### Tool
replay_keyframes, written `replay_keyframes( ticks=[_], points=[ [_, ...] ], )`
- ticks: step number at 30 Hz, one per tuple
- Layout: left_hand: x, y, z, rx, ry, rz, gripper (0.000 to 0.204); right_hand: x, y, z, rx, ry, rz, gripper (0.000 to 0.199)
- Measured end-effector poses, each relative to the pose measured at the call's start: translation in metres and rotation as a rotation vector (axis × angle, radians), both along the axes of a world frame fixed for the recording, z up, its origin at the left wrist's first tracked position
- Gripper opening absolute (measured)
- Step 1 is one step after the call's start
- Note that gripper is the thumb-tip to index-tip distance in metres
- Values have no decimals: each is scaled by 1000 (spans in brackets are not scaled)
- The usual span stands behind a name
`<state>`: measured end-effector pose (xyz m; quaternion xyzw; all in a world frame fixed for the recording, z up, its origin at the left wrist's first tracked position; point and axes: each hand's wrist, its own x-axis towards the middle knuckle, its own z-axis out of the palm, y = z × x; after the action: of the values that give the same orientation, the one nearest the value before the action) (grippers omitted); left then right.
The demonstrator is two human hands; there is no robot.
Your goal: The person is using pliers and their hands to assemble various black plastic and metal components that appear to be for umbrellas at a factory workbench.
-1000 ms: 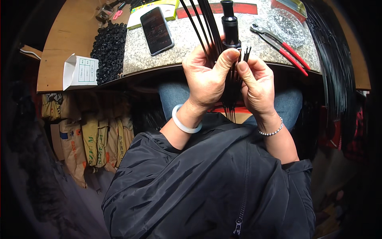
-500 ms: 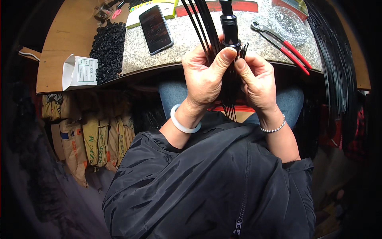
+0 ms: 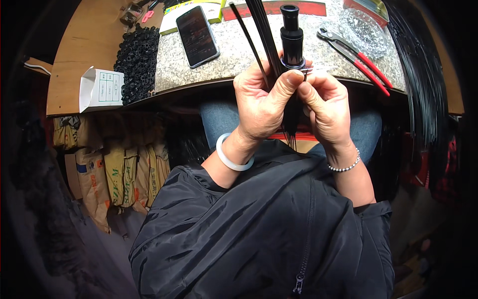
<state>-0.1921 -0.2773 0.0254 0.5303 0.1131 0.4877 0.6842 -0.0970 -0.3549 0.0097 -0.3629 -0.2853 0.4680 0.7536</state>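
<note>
Between my two hands stands a black stepped cylindrical fitting with an open round top, its collar at my fingertips. My left hand is closed on the fitting, its thumb pressed near the collar. Long thin black rods pass through that hand's grip and rise beyond it. My right hand is closed in a pinch beside the collar, thumb against fingers. Thin shiny strands or rod ends, blurred, show just above this pinch; exactly what it holds is hidden. Below the hands hang more thin black rod ends.
On the stone-patterned worktop lie a phone, red-handled pliers and a clear glass dish. Small black parts are heaped beside a white box. Black rods overhang the right edge.
The fitting has tilted toward me, so its open top now shows. The rods on the left have shifted, and blurred shiny strands appear by my right fingertips.
</note>
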Motion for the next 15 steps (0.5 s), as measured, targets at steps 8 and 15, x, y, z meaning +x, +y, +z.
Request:
replay_keyframes(
  ticks=[8, 15],
  points=[
    [-1, 4, -7, -103, -53, -89, 27, 5, 10, 1, -11, 85, 71, 11],
    [-1, 3, -8, -134, -99, -136, 33, 2, 12, -8, 41, 240, 79, 13]
  ],
)
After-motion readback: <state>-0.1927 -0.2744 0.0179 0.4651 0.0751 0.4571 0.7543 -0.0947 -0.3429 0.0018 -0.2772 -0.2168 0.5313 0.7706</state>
